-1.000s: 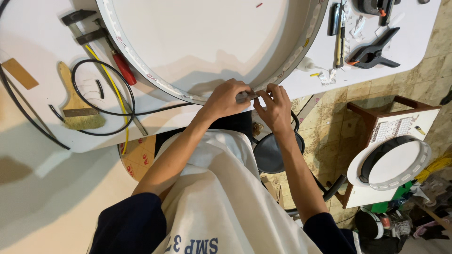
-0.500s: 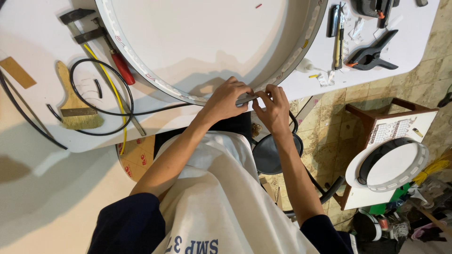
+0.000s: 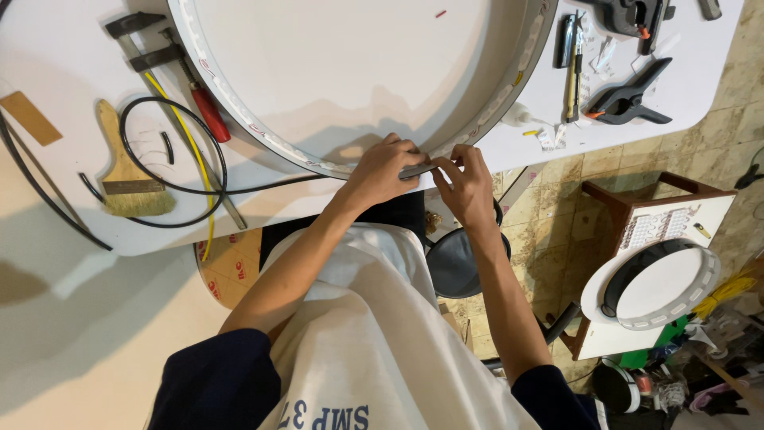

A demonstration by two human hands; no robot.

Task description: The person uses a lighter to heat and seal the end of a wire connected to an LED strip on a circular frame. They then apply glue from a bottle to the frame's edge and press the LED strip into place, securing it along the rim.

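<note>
Large round white drum frame (image 3: 350,72), flat on the table, thin grey strip (image 3: 415,170) against its near rim

A white worktop (image 3: 700,80) with a rounded edge carries a large round white drum frame (image 3: 342,72) that overhangs its near edge. To the left lie a wooden-handled brush (image 3: 127,171), a looped black cable (image 3: 171,163), a red-handled tool (image 3: 208,111) and a metal clamp (image 3: 139,44). To the right lie black spring clamps (image 3: 629,99) and a slim hand tool (image 3: 574,68).
</note>
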